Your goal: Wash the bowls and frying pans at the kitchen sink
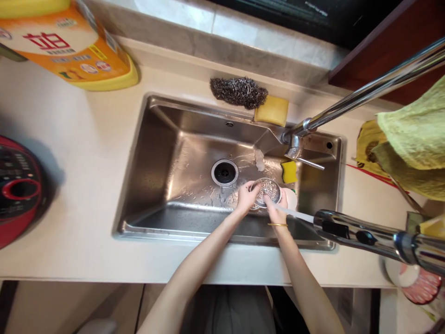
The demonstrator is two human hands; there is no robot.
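In the steel sink both of my hands hold a round, shallow metal sink strainer with small holes. My left hand grips its left rim, fingers curled over the edge. On the right and lower side, my right hand, with a gold bracelet at the wrist, is closed round it. A white stream of water runs from the faucet head toward my right hand and the strainer. Beside my right hand lies a pale round object, partly hidden. The drain hole is to the left.
A yellow sponge and a whitish scrap lie in the sink. Behind its rim sit steel wool and a yellow block. An orange detergent jug and red appliance stand left; cloths hang right.
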